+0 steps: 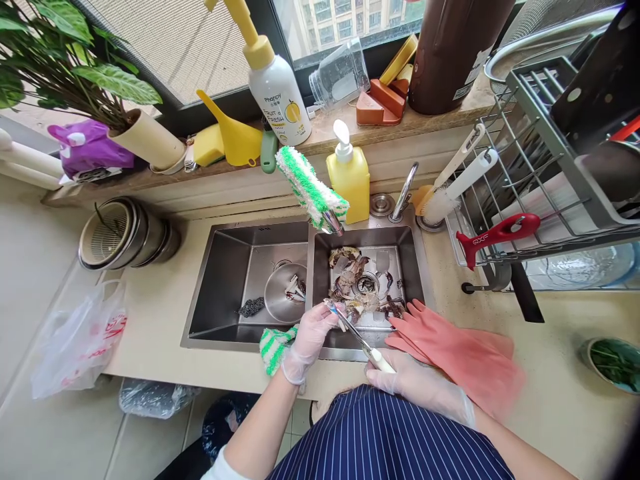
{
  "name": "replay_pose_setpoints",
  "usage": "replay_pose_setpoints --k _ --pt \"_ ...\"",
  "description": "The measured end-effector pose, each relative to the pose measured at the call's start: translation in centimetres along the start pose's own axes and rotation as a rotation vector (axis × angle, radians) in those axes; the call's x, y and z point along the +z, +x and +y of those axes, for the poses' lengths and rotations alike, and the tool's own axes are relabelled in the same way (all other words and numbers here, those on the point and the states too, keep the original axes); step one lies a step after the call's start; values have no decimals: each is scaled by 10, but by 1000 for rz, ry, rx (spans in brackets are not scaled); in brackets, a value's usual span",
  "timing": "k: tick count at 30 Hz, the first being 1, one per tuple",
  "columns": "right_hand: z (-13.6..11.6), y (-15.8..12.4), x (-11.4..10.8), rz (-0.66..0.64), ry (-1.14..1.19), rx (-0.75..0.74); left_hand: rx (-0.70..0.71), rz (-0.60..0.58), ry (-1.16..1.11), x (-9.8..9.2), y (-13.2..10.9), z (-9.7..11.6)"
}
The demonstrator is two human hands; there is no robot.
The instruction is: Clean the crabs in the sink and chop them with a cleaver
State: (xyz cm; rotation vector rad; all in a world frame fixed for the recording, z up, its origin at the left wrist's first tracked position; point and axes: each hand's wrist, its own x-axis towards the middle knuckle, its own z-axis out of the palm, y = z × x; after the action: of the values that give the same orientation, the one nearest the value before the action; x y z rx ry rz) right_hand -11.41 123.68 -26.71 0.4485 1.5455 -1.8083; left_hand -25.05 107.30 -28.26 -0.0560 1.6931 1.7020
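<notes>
**Here, two gloved hands work at the edge of a steel sink**

Here the left hand (311, 335), in a clear thin glove, is closed around a small pale crab piece (336, 313) above the front rim of the right-hand stainless steel sink basin (413, 261). The right hand (407, 380), gloved likewise, grips the white handle of a slim metal-bladed tool (361, 342), whose tip meets the piece. Coral-pink rubber gloves (453, 357) lie just beside, on the counter.
</notes>
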Motion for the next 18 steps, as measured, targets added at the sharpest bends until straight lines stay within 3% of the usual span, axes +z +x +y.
replay_pose_setpoints --k 4,12,18 --pt "-7 -1 5 27 -52 17 -9 -4 15 -1 0 -2" --pt "23 14 21 112 41 -38 -71 -4 3 -3 2 -8" --pt "-8 -7 9 -25 96 81 30 -75 67 -6 3 -10"
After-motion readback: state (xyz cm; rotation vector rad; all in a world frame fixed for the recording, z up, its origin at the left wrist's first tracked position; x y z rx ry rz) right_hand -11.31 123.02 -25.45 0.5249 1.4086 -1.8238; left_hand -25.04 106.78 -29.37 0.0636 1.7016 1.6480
